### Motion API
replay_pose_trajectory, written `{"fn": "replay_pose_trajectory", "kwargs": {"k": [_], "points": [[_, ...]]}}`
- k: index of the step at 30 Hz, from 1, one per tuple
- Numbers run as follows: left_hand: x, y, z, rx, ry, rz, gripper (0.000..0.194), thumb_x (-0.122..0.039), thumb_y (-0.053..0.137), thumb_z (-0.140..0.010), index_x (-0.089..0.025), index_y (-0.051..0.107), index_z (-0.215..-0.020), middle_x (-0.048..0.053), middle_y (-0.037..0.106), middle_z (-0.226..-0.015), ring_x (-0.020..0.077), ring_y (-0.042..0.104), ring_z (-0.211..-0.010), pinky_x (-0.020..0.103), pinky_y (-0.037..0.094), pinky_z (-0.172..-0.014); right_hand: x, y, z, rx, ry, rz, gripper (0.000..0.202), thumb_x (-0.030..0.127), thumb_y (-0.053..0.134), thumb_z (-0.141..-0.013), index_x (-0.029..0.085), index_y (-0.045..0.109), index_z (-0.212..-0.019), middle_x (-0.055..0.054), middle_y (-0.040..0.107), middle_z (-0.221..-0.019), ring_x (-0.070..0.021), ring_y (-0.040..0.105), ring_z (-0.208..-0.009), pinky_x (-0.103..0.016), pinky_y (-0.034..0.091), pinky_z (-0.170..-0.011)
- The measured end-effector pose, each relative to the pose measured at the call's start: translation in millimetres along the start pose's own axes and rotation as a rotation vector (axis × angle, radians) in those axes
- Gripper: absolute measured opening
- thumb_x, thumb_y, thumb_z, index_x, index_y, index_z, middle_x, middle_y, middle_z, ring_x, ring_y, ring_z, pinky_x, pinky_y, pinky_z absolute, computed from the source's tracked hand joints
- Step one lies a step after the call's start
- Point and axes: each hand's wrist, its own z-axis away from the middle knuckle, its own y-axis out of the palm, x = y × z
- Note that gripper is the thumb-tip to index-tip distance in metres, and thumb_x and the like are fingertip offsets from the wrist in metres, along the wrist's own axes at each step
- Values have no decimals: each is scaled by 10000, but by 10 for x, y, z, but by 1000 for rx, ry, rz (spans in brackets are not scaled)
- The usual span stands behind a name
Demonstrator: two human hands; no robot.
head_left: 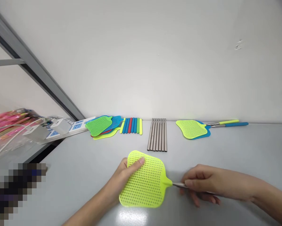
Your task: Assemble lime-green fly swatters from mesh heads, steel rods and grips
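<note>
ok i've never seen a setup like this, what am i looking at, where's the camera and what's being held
There is no machine here: these are one person's bare hands, in a single picture from a camera worn on the head, looking forward and down. The left hand grips a yellow-green mesh paddle; the right hand holds the metal shaft joined to it. Beyond them on the grey table, left to right, lie a white power strip, overlapping loose paddles, a row of coloured sticks, a row of metal tubes and two paddles with handles.
</note>
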Motion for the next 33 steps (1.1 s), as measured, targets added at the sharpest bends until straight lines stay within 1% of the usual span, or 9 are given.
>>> {"fn": "replay_pose_trajectory", "kwargs": {"k": [3,5,9,15,19,23,26,29,33], "points": [[153,143,85,-21,-40,-2,267,-365,583,-719,-146,550,-868,96,657,-822,215,622,-724,346,469,-685,16,94,-18,67,32,59,255,318,446,-823,132,614,-867,30,474,-558,-33,284,-410,-135,213,-356],[229,204,129,21,-40,-16,292,-384,567,-729,-142,549,-891,104,656,-829,220,620,-731,356,471,-679,-3,104,-26,72,39,94,250,311,456,-813,129,624,-848,39,435,-535,-37,287,-415,-139,212,-358],[282,228,149,53,-6,-45,305,-399,544,-743,-137,548,-899,102,655,-818,215,618,-724,356,472,-676,-31,87,-43,49,62,87,241,302,467,-794,130,634,-816,41,409,-530,-42,292,-420,-145,203,-352],[295,216,131,25,36,-120,301,-412,549,-733,-132,550,-845,92,657,-774,206,616,-679,357,483,-654,-31,141,-70,-9,58,82,207,242,481,-763,119,647,-749,47,388,-498,-37,290,-410,-141,193,-341],[290,232,139,35,46,-127,297,-415,544,-734,-138,549,-843,83,658,-758,196,616,-661,357,484,-658,-66,165,-87,12,48,17,211,268,506,-750,117,652,-736,57,366,-472,-33,259,-380,-151,162,-319],[254,233,147,29,31,-128,286,-412,552,-730,-142,550,-824,86,657,-782,196,616,-679,352,478,-670,-76,172,-90,-4,64,8,214,276,506,-751,120,649,-723,57,372,-464,-32,262,-370,-155,156,-315],[228,213,148,49,-24,-73,279,-395,557,-733,-143,551,-852,92,653,-812,203,615,-710,359,467,-693,-69,168,-88,-3,76,-25,214,285,502,-756,126,642,-730,55,381,-464,-34,263,-367,-160,147,-314],[214,174,144,90,-64,47,267,-373,529,-760,-146,553,-898,89,646,-845,201,610,-740,344,453,-709,-63,147,-80,16,70,-63,221,308,507,-761,127,631,-730,50,404,-478,-33,266,-365,-164,148,-314],[154,96,90,106,1,194,341,-425,415,-809,-145,575,-918,72,641,-799,180,598,-699,285,442,-650,-15,102,-35,-3,62,-110,236,345,525,-764,126,594,-710,43,435,-506,-28,283,-368,-160,160,-326]]}}
